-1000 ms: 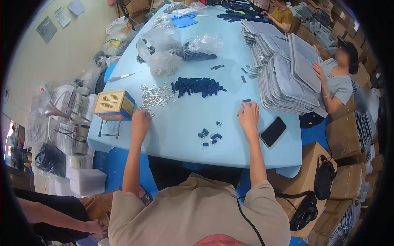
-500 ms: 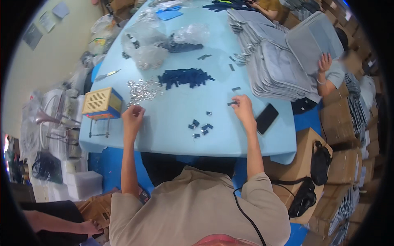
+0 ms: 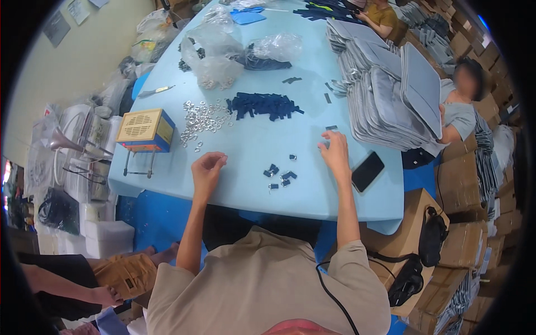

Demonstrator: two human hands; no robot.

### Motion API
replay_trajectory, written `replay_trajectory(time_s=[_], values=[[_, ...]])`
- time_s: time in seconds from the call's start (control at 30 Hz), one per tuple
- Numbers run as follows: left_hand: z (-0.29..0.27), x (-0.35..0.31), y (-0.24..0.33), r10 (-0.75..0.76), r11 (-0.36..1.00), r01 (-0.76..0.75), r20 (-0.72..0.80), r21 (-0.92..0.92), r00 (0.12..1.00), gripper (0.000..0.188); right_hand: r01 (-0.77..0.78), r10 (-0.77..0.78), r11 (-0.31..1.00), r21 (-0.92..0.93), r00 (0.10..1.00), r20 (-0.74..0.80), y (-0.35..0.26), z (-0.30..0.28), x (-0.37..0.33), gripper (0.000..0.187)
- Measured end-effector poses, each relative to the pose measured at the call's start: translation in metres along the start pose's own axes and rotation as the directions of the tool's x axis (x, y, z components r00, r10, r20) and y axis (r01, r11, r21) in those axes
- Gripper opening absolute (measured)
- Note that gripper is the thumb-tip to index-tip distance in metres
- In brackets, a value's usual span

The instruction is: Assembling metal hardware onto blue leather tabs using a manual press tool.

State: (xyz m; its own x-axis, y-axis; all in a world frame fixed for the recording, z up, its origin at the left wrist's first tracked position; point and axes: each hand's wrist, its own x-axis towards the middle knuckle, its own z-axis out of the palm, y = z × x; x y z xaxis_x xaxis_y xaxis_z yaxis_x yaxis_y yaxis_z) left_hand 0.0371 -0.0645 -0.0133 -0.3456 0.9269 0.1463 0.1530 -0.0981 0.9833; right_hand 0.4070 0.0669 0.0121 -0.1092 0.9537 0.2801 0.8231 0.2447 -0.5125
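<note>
rings [image 3: 204, 120], shiny metal, heaped loosely left on smooth blue table [image 3: 251, 142]; navy cloth strips [image 3: 265, 106] piled to their right. left hand [image 3: 207, 170]: fingertips pinched. right hand [image 3: 335, 149]: fingers bent, parted. cannot tell if either holds anything. dark tabs [image 3: 273, 168] between. crinkled clear bag [image 3: 220, 58], far left: small bits inside.

This is a workshop dealing with fabric goods in quantity. A long, light-blue surface [image 3: 251, 146] carries a spread of loose metal rings [image 3: 202, 118], a pile of dark blue fabric strips [image 3: 263, 105] and a tall stack of alike grey fabric cases [image 3: 373, 109]. Clear plastic bags [image 3: 211, 62] lie farther along. Cardboard boxes [image 3: 462, 177] crowd the right side, with grey goods heaped among them. At least 3 other people [image 3: 382, 20] are present, 2 beside the surface.
</note>
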Motion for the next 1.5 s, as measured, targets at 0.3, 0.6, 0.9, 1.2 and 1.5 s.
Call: replay_trajectory(time_s=[0.3, 0.6, 0.9, 1.2, 1.5], values=[[0.012, -0.004, 0.002, 0.144, 0.966, -0.116, -0.109, 0.229, 0.984, 0.005, 0.106, -0.125, 0.987, -0.123, 0.980, -0.156, -0.041, 0.062, 0.068, 0.038], [0.005, -0.003, -0.001, 0.073, 0.982, -0.052, -0.114, 0.180, 0.991, 0.007, -0.154, 0.158, 0.987, -0.035, 0.969, 0.189, 0.004, -0.008, 0.001, 0.022], [0.006, -0.004, 0.000, 0.149, 0.968, -0.126, -0.094, 0.217, 0.984, 0.009, -0.047, 0.039, 0.991, 0.124, 0.997, 0.070, 0.045, 0.008, 0.024, 0.009], [0.006, -0.003, -0.005, 0.102, 0.984, -0.081, -0.134, 0.157, 0.986, 0.011, -0.060, 0.077, 0.991, 0.121, 0.986, -0.147, 0.086, 0.035, 0.123, 0.005], [0.002, -0.004, 0.009, 0.340, 0.830, -0.254, -0.090, 0.496, 0.936, 0.018, 0.154, -0.170, 0.981, -0.117, 0.974, -0.148, -0.028, 0.079, 0.100, 0.012]])
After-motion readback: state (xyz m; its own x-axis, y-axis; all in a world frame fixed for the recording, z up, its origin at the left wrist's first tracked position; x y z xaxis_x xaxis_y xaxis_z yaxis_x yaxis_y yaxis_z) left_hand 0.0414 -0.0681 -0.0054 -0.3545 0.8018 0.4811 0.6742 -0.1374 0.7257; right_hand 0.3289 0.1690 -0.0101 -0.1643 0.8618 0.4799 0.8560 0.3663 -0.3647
